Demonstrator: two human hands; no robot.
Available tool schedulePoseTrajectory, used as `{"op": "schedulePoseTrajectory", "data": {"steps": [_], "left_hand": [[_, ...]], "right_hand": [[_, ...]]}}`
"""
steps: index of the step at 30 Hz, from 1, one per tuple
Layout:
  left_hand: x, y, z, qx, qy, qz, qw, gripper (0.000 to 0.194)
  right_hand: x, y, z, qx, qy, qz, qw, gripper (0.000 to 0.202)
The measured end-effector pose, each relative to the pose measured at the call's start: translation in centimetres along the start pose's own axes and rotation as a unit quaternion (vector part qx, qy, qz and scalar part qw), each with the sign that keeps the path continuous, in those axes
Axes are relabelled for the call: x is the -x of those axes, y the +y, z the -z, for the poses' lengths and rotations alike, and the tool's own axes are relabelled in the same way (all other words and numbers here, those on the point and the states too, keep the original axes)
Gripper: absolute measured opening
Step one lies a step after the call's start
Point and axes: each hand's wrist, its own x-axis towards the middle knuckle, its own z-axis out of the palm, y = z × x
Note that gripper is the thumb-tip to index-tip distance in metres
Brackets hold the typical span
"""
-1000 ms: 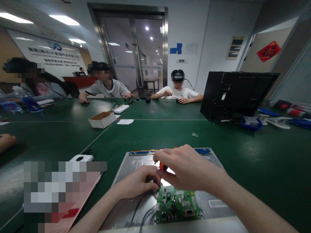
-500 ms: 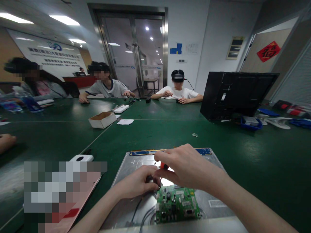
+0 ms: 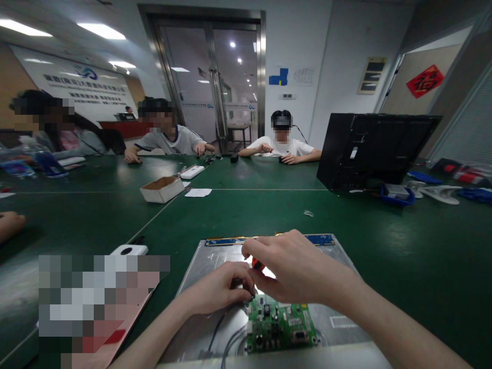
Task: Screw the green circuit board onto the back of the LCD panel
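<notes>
A green circuit board (image 3: 282,323) lies on a silvery metal panel (image 3: 340,335), which has a blue strip board (image 3: 225,242) along its far edge. My right hand (image 3: 294,266) is closed around a red-and-black tool handle (image 3: 257,264), above the board's far left corner. Beside it, my left hand (image 3: 221,287) has its fingers bent together at that same corner; what they pinch, if anything, is hidden. Dark cables (image 3: 232,341) run over the panel left of the board.
An open carton (image 3: 162,190) and a white paper (image 3: 198,192) lie farther off. A black monitor (image 3: 376,148) stands at right, by a blue tray (image 3: 397,196). A white device (image 3: 130,250) is at left. Several people sit around the green table (image 3: 261,210).
My right hand has shifted slightly left and turned a little with the red-and-black handle. My left hand stays nearly in place.
</notes>
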Motion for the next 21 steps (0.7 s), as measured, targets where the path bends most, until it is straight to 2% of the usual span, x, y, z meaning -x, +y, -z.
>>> {"op": "schedulePoseTrajectory", "data": {"steps": [8,16,21], "left_hand": [[0.1,-0.5,-0.1,0.02,-0.002,0.013,1.0,0.008],[-0.1,0.8,0.3,0.042,-0.024,0.042,0.998,0.014],[0.0,0.9,0.3,0.04,-0.011,0.046,0.998,0.014]], "right_hand": [[0.0,0.0,-0.1,-0.007,-0.005,0.003,1.0,0.011],[-0.3,0.2,0.4,-0.008,-0.026,-0.022,0.999,0.013],[-0.1,0.2,0.3,-0.004,-0.019,-0.015,1.0,0.007]]}}
